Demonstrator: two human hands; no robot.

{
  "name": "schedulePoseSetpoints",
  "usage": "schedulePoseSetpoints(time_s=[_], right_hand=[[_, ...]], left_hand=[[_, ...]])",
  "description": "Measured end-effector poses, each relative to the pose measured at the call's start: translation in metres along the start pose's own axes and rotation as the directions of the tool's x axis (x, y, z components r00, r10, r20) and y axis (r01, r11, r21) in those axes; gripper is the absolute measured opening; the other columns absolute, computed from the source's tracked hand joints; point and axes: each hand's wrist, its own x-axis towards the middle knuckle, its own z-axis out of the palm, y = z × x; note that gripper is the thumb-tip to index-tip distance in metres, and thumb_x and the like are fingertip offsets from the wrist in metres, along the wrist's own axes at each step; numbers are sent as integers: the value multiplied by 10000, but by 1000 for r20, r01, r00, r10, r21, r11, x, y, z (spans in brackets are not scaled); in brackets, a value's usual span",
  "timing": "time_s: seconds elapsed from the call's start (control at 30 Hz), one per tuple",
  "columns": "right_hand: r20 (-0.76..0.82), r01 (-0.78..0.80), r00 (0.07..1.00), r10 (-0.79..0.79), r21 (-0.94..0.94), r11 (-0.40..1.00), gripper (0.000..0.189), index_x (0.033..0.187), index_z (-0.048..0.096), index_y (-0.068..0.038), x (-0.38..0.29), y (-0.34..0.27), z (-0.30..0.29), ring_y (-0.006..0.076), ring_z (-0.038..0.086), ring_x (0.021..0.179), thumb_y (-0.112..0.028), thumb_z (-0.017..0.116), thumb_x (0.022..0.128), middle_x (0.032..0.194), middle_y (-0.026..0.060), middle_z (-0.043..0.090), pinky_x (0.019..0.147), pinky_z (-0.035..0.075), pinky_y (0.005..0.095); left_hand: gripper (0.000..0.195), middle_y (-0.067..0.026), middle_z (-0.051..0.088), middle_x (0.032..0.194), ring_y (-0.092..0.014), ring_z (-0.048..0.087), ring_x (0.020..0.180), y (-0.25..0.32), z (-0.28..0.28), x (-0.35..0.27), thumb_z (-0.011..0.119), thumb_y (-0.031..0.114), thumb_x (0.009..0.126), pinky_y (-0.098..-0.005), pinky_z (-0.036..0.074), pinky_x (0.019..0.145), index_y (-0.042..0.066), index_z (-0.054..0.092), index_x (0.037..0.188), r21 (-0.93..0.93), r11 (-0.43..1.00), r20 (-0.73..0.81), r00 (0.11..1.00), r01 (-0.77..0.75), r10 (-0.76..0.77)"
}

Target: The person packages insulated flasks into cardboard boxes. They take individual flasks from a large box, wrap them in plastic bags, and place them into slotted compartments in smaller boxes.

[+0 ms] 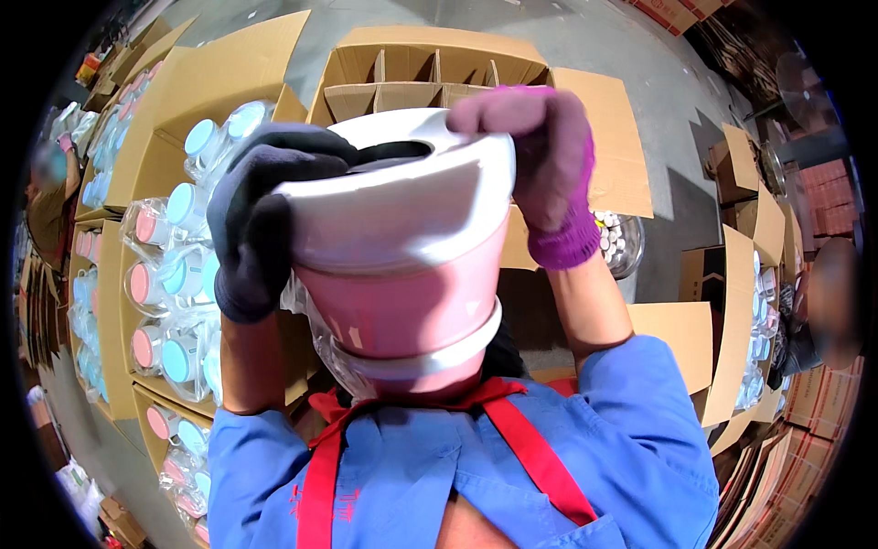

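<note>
A pink and white plastic container (pixel 405 302), broad and white at the top, is held up close before my chest. A dark oval opening shows in its white upper part. My left hand (pixel 267 199), in a dark glove, grips the white rim on the left. On the right, my right hand (pixel 542 151), in a purple glove, rests bent over the rim with its fingertips on the top; blur hides how firmly it holds. Clear plastic film (pixel 322 336) hangs at the container's lower left. Behind it stands a carton with cardboard dividers (pixel 405 88).
On the left, open cartons (pixel 147 171) hold bagged containers with blue and pink lids (pixel 180 357). A clear bowl of small white pieces (pixel 621 243) is beyond my right forearm. More cartons (pixel 737 309) stand on the right. A person (pixel 51 199) is at the far left.
</note>
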Motion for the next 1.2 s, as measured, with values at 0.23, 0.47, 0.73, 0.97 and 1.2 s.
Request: schedulePoseSetpoints(time_s=[0.23, 0.47, 0.73, 0.97, 1.2], right_hand=[[-63, -27, 998, 30, 40, 999, 683, 1077, 630, 52, 22, -7, 15, 249, 601, 1058, -520, 270, 975, 1110, 170, 640, 956, 429, 317], [108, 63, 992, -69, 50, 997, 487, 1062, 657, 35, 12, -54, 39, 239, 622, 1014, -343, 363, 976, 1110, 140, 664, 915, 465, 315], [104, -1, 994, -22, 215, 977, 838, 1006, 681, 52, 9, -40, 40, 259, 620, 1063, -646, 220, 960, 1113, 174, 661, 983, 446, 347], [111, 116, 987, -118, 26, 993, 547, 1117, 643, 13, 7, -36, 38, 217, 617, 1034, -477, 445, 975, 1144, 146, 649, 869, 505, 328], [227, 266, 948, -224, -177, 948, 380, 943, 697, 6, -30, -26, 23, 225, 623, 913, -276, 442, 951, 953, 134, 675, 835, 484, 348]], left_hand=[[390, -153, 584, 1258, -245, 537, 1167, 7, -31, 7, 503, 224, 938, -365, 346, 1057, -29, 569, 1228, 320, 929, -266, 959, 188, -102], [389, -150, 629, 1182, -236, 572, 1122, -28, -68, -24, 418, 273, 1004, -360, 457, 945, -12, 602, 1193, 309, 946, -116, 991, 103, -70], [348, -167, 636, 1138, -302, 605, 1050, 4, -75, -12, 523, 270, 949, -359, 445, 945, -3, 629, 1137, 381, 924, -17, 998, -43, 53], [263, -157, 672, 1075, -266, 636, 1015, 27, -41, -4, 682, 128, 808, -359, 491, 871, 17, 646, 1044, 201, 974, -95, 988, -100, 121], [310, -121, 599, 871, -249, 582, 826, 11, 5, -40, 454, 235, 975, -315, 451, 780, -31, 601, 912, -200, 979, -170, 982, 49, -84]])
